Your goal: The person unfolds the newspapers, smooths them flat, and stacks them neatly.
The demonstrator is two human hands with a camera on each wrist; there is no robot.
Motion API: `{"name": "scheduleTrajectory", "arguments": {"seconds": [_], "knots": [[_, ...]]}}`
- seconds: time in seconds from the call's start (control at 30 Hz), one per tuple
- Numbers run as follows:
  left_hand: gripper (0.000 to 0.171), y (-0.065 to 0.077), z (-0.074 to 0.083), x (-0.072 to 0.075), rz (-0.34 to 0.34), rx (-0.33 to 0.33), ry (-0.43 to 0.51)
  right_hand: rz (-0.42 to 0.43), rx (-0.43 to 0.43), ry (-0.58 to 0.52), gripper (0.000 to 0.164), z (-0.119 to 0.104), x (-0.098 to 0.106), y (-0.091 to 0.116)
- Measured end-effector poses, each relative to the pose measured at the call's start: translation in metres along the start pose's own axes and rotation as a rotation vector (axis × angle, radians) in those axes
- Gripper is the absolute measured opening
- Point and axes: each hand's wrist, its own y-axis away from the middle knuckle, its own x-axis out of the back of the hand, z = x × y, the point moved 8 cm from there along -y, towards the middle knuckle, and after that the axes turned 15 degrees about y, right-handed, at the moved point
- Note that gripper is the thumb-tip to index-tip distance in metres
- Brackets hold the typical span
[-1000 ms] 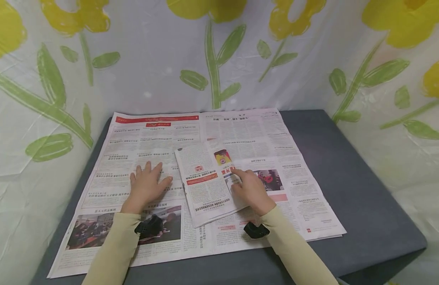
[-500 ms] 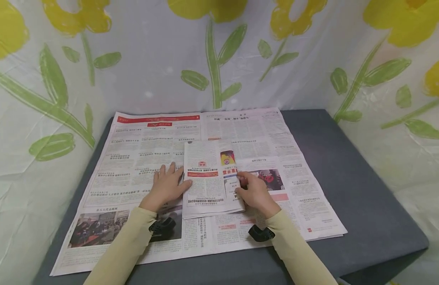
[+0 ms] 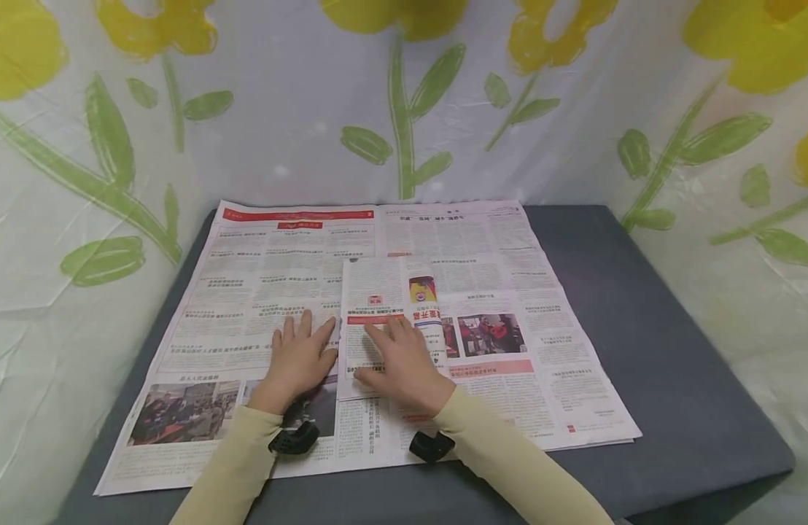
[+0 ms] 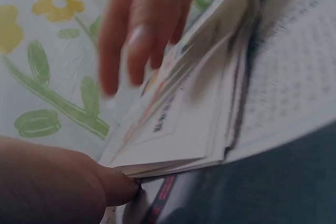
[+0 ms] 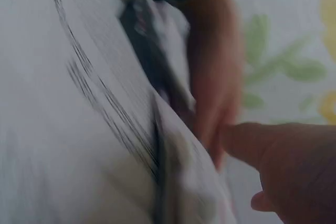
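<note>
A small folded newspaper (image 3: 380,283) lies on the large spread newspaper (image 3: 227,339). My left hand (image 3: 299,362) rests at its left edge with fingers spread; in the left wrist view the left thumb (image 4: 118,184) touches the near corner of the folded layers (image 4: 184,140). Over the folded newspaper is my right hand (image 3: 407,362), fingers extended and slightly apart, covering its lower middle. The left wrist view catches the right fingers (image 4: 139,51) blurred above the sheets. Blur also softens the right wrist view, where both hands come close together at the paper's edge.
Beneath the newspapers is a table with a dark grey cover (image 3: 680,408), its edge dropping away at the front right. A white curtain (image 3: 279,117) printed with yellow flowers surrounds the back and sides. Each wrist bears a small black device (image 3: 294,439).
The folded newspaper has turned straighter and shifted slightly right. My left hand moved right to its edge. My right hand let go of its right side and moved left across it.
</note>
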Motion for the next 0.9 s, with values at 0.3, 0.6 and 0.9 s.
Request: {"name": "scheduleTrajectory", "arguments": {"seconds": [0.3,0.6,0.9], "knots": [[0.053,-0.001,-0.007,-0.010,0.017,-0.018,-0.015,-0.105,-0.048,0.089,0.073,-0.022,-0.038,-0.006],[0.054,0.001,-0.012,-0.009,0.013,-0.009,0.011,0.024,-0.029,0.060,0.052,-0.023,-0.028,-0.007],[0.054,-0.002,-0.014,-0.011,0.004,0.002,0.060,0.141,-0.061,-0.034,0.048,-0.010,-0.015,-0.011]]}}
